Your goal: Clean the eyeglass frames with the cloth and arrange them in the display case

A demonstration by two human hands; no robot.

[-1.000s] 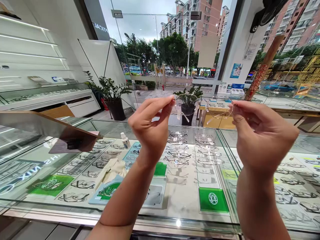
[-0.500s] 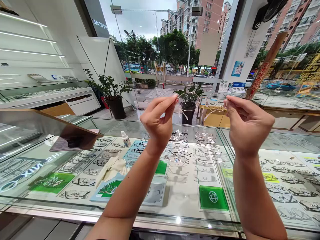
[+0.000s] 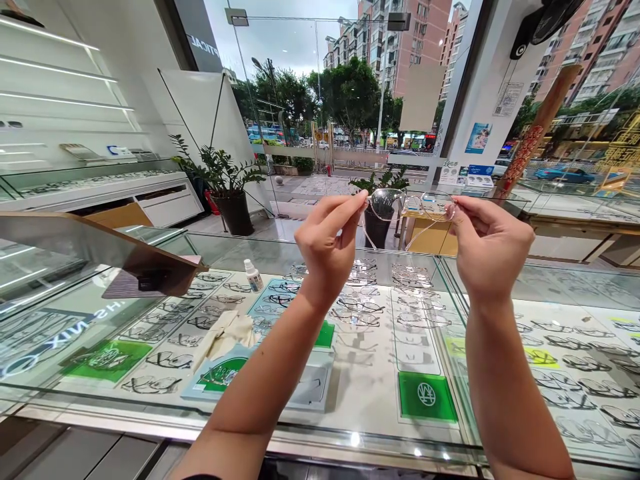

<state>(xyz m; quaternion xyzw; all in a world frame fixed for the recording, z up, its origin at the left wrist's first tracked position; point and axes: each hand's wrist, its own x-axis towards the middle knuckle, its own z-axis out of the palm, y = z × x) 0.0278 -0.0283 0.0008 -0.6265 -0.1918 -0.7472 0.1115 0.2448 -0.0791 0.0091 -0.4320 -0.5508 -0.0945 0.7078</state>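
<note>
Pinching from opposite ends, the left hand [image 3: 327,243] and the right hand [image 3: 491,250] are clamping thin-rimmed glasses [image 3: 387,201], which are hanging in the air above the display case [image 3: 365,397]. The glasses are looking light, probably springy and easily bent; gripping the outer corners is likely keeping smudges off the lenses.

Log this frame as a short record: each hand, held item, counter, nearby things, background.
left hand: the left hand pinches one end of the eyeglasses
right hand: the right hand pinches the other end
held item: thin-rimmed, raised above the counter
counter: glass display counter, rows of spectacle frames visible
nearby: white bottle, cream cloth, both left of the left hand
background: potted plant, trees outside
</note>
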